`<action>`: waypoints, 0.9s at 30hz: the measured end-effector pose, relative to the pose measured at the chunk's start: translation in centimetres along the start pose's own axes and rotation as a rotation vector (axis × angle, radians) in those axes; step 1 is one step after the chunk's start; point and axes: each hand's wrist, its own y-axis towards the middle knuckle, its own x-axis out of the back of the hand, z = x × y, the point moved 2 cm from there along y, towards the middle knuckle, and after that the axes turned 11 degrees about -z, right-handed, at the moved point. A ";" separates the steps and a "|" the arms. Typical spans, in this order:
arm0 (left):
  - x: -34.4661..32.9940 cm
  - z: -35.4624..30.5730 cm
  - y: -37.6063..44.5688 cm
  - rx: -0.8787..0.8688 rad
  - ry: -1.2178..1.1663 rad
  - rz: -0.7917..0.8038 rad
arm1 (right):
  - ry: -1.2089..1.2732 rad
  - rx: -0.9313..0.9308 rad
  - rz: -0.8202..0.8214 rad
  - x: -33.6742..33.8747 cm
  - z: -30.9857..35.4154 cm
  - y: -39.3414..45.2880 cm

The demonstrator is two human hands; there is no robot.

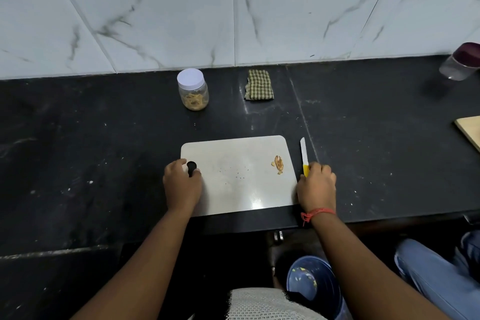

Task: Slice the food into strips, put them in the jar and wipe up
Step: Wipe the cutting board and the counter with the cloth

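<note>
No writing is legible on anything. A black stone counter (104, 150) meets a white marbled tile wall (155, 21). On the steel cutting board (239, 184), the left hand (181, 184) curls its fingers at the handle hole. Just right of the board, the right hand (317, 187) grips the knife (304, 157), blade pointing toward the wall. A food scrap (278, 164) lies near the board's right edge. Behind the board stand the lidded jar (193, 89) holding strips and a checked cloth (259, 85).

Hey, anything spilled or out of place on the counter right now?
Only small leftovers: a food scrap near the board's right edge, and crumbs mid-board. The jar is upright and capped; the cloth lies folded.
</note>
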 end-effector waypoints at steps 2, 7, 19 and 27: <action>0.2 -0.1 0.7 0.110 -0.038 0.011 | -0.018 -0.022 0.014 -0.4 0.0 0.4; 0.8 -0.9 1.8 0.300 -0.187 0.035 | 0.013 -0.099 0.053 -0.7 0.3 1.5; 0.2 -0.7 3.2 0.433 -0.291 0.049 | 0.314 -0.313 0.143 0.1 2.1 2.6; 1.2 -0.8 3.4 0.497 -0.452 0.061 | 0.312 -0.331 0.166 -0.2 2.4 2.8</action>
